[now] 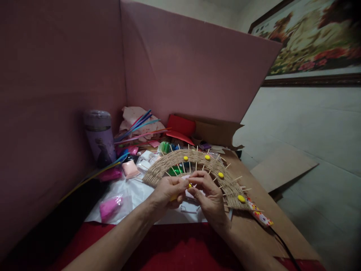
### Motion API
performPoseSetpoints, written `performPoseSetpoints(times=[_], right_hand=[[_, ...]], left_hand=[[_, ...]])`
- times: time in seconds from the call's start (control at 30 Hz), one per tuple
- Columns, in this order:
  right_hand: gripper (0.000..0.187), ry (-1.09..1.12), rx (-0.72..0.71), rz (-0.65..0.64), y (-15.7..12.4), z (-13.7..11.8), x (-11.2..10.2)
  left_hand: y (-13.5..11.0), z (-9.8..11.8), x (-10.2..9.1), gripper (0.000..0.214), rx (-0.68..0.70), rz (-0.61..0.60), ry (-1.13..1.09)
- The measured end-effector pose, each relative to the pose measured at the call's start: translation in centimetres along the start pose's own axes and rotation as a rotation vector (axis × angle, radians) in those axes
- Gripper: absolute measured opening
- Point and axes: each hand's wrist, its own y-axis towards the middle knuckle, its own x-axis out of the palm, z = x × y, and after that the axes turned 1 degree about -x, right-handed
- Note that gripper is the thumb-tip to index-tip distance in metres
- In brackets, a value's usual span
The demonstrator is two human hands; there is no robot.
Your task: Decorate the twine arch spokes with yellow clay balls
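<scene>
My left hand (167, 192) is closed, with a lump of yellow clay (173, 197) tucked in its curled fingers. Its thumb and forefinger meet the fingertips of my right hand (208, 192) at a small yellow piece (190, 185), which both hands pinch. Just behind them lies an arch-shaped weave of brown twine (166, 165) on thin wooden sticks, whose ends poke out along both edges. Several flattened yellow dots sit on the weave, one of them a dot (241, 198) near its right end. My hands cover part of the space inside the arch.
Packets of soft clay, including a pink one (110, 207), lie on white sheeting at the left. A purple tumbler (100, 139) stands behind, beside coloured pipe cleaners (141, 124). Cardboard (270, 210) covers the right side, with a flower-patterned tool (261, 214) trailing a black cord.
</scene>
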Motion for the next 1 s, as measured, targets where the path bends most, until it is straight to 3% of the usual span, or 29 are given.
performPoseSetpoints(times=[0.1,0.27,0.4,0.7,0.87,1.0], right_hand=[[0.02,0.016,-0.01,-0.033,-0.06,0.07,-0.04],[0.015,0.036,0.027,0.032,-0.14,0.37,-0.01],[0.019,0.052,0.024,-0.032,-0.12,0.43,0.05],[0.018,0.039,0.011,-0.04,-0.1,0.13,0.01],[0.014,0.03,0.028,0.009,-0.07,0.21,0.07],[0.021,0.035,0.011,-0.043,-0.11,0.3,0.04]], left_hand=[[0.02,0.06,0.03,0.045,0.022,0.01,-0.003],[0.07,-0.02,0.04,0.044,0.001,-0.006,0.009],[0.18,-0.08,-0.03,0.044,0.02,0.023,-0.003],[0.11,-0.09,0.12,0.046,0.027,0.02,0.023],[0.09,-0.11,0.12,0.046,0.01,0.014,0.011],[0.1,-0.05,0.14,0.046,0.042,0.031,0.008]])
